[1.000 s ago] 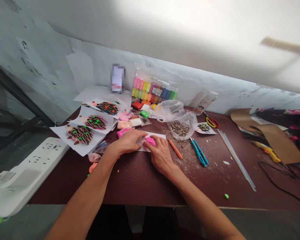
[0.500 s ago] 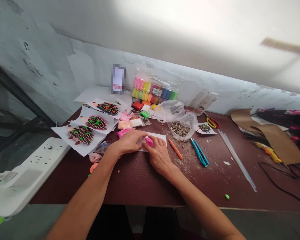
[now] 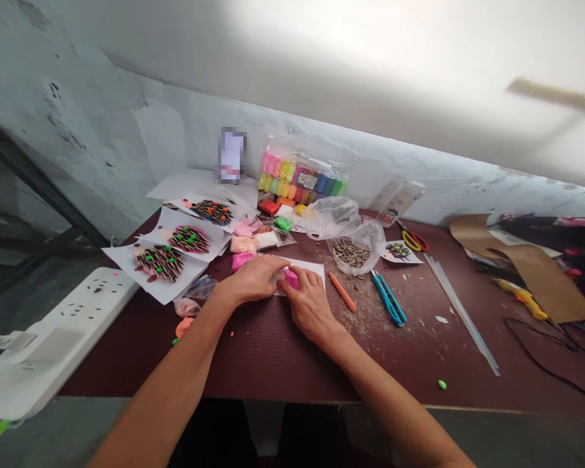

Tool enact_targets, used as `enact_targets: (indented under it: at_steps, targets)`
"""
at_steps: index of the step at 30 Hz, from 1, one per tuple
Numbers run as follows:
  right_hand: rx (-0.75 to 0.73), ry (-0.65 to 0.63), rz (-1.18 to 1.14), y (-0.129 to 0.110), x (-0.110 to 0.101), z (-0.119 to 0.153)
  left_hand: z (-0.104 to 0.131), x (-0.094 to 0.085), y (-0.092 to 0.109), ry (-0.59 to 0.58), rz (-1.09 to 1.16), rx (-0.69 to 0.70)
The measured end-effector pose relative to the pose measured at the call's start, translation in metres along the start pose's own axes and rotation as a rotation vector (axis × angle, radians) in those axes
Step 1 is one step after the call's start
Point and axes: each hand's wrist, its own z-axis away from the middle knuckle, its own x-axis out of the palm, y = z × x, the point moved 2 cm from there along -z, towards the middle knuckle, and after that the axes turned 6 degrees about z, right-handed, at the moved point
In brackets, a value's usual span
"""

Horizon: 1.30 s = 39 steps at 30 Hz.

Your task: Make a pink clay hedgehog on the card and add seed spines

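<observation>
On a white sheet [image 3: 316, 267] lies a flat piece of pink clay [image 3: 291, 279], partly covered by my fingers. My left hand [image 3: 260, 278] touches its left side with curved fingers, the tips near the clay's edge. My right hand [image 3: 308, 296] rests over its right side, fingers bent and thumb against the clay. Both hands look closed around the piece between them. A bright pink clay pack [image 3: 242, 260] sits just behind my left hand. Right of the sheet is an orange stick-like tool [image 3: 342, 292].
Sheets with spiky hedgehog figures [image 3: 158, 262] lie at left beside a white power strip [image 3: 73, 325]. Behind are coloured clay packs [image 3: 299, 179] and a bag of striped seeds [image 3: 351, 251]. A teal cutter [image 3: 389, 299], scissors [image 3: 414, 240] and glue gun [image 3: 524, 298] lie right.
The view has shifted very slightly. My hands stay around the pink clay, with almost no movement of the fingers.
</observation>
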Motion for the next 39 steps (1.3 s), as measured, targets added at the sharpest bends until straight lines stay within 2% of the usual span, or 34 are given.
enact_targets:
  at_steps: [12, 23, 30, 39]
  targets:
    - [-0.01, 0.066, 0.002, 0.003, -0.001, 0.005, 0.0, 0.002, -0.004, 0.008, -0.012, 0.014]
    - [0.022, 0.018, -0.004, 0.003, 0.002, 0.006, 0.0, 0.001, -0.006, -0.001, -0.002, -0.006]
    - [0.063, 0.088, -0.009, 0.011, -0.006, 0.01, 0.001, 0.0, -0.009, -0.013, 0.013, -0.012]
    - [0.078, -0.02, 0.025, 0.008, -0.002, 0.006, 0.002, 0.001, -0.01, -0.004, 0.013, -0.009]
